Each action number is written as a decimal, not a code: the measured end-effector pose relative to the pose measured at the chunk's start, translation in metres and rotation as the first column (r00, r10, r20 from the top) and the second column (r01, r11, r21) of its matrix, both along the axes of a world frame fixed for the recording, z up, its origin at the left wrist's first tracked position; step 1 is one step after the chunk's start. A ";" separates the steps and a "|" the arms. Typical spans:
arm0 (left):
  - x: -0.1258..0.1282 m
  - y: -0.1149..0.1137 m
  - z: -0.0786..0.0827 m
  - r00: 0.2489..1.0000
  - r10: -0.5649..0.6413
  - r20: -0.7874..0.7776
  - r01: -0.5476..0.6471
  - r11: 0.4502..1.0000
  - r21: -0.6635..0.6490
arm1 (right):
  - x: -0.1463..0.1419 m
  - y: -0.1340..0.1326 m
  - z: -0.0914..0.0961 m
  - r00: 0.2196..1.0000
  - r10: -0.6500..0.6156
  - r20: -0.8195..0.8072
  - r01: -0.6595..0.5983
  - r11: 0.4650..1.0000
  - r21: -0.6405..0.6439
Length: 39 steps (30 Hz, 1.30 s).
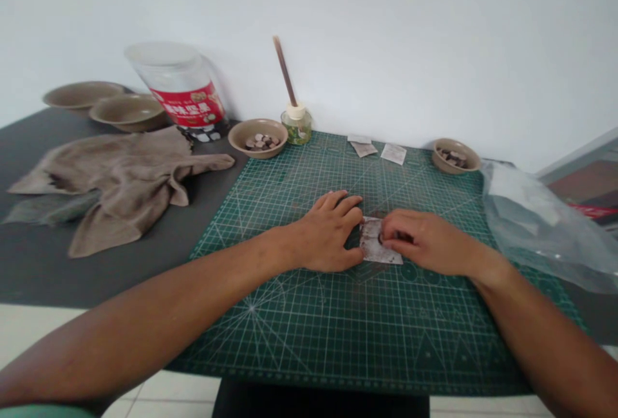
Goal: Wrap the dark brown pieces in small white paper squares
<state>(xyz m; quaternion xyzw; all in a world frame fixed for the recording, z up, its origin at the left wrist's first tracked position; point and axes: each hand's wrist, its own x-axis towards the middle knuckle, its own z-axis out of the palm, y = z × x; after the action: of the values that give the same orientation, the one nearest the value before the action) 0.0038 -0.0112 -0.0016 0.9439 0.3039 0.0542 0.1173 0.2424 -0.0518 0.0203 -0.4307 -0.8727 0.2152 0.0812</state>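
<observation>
My left hand [333, 234] presses the small sachet [373, 245] onto the cutting mat [309, 328], fingers loosely spread, gripping nothing. My right hand [420, 242] pinches its other edge, fingers closed. Working it further calls for steady, flat pressure.

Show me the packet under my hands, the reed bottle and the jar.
packet [373, 245]: head view, its pale middle.
reed bottle [296, 129]: head view, the glass body.
jar [187, 106]: head view, the red label.

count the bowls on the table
4: one empty bowl at far left, a second empty bowl beside it, a filled bowl by the diffuser bottle, another filled bowl at the mat's far right. The jar may hide more.
</observation>
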 end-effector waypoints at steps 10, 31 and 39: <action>0.000 0.001 0.002 1.000 0.004 -0.007 -0.004 1.000 -0.017 | 0.005 0.002 -0.004 0.997 -0.080 0.007 0.079 0.995 0.058; -0.002 0.004 0.004 1.000 0.004 -0.023 -0.005 0.999 -0.050 | 0.008 0.009 -0.007 0.998 -0.039 -0.047 0.043 0.995 0.089; -0.002 0.004 0.004 1.000 0.002 -0.024 -0.004 0.998 -0.056 | -0.007 -0.004 -0.008 0.999 0.029 -0.038 -0.027 0.997 0.070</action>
<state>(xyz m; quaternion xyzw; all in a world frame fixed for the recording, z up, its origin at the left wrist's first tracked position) 0.0018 -0.0070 0.0023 0.9404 0.3080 0.0345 0.1398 0.2351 -0.0553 0.0127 -0.4111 -0.8838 0.1943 0.1099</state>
